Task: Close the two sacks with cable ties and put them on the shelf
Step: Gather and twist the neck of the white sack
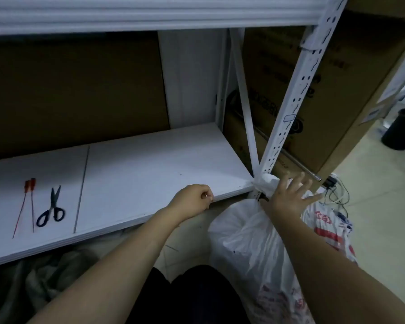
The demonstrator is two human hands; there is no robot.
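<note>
A: How are the fingers seen?

B: On the right hand [288, 198] the fingers are spread wide and straight, laid over the bunched top of the white sack [243, 237]; nothing is gripped. On the left hand [192, 202] they are curled into the palm at the front edge of the shelf [150, 160]. Whether anything is pinched there cannot be told.

A: Where are the sacks found?

B: Both are on the floor [372, 183], below the shelf's right corner. The white one's top is bunched against the foot of the slotted post [293, 106]. The printed sack [330, 232], marked red and blue, is touching it on the right.

A: What is placed around?

B: Two red cable ties [27, 184] are laid on the shelf at the left, with scissors [54, 199] just beside them, well apart from both hands. The post and a slanted brace [244, 101] are stood at the shelf's right end, above the sacks. Cardboard boxes [337, 78] are stacked behind the post. A black bin [398, 129] is seen farther right, and cables [337, 192] are trailed on the tiles near the sacks. Grey cloth [45, 277] is bundled under the shelf.
</note>
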